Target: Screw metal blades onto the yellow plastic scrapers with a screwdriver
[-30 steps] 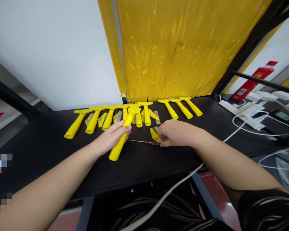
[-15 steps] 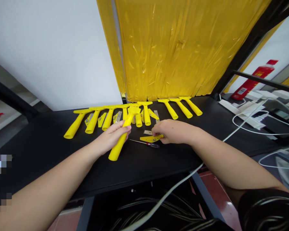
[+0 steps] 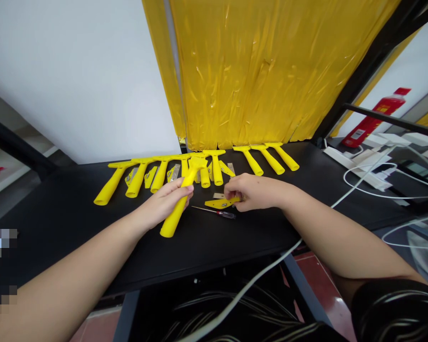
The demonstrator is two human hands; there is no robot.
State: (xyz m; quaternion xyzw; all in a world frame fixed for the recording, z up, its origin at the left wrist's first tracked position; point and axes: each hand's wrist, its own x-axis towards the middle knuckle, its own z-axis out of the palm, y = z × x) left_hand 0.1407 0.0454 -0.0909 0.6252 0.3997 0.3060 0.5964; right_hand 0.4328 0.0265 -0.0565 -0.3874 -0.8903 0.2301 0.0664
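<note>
My left hand [image 3: 168, 202] is wrapped round a yellow plastic scraper handle [image 3: 174, 216], its flat head pointing up and away. My right hand [image 3: 255, 192] has its fingers closed on the right end of a flat yellow cover plate [image 3: 219, 204], which has a screw in it. Its fingertips are partly hidden. Just behind that plate lies a small metal blade [image 3: 218, 195]. A screwdriver [image 3: 226, 214] with a clear reddish grip lies in front of it, shaft to the left.
More yellow scraper handles [image 3: 110, 187] stand in a row along the back of the black table [image 3: 146, 256], with cover plates [image 3: 150, 177] and blades among them. A white cable [image 3: 264, 273] crosses the front. At right are a power strip [image 3: 364, 173] and a red bottle [image 3: 376, 116].
My right hand has shifted slightly and its fingers have closed on the cover plate, whose left end has moved a little left and up. The left hand and scraper handle stay almost still.
</note>
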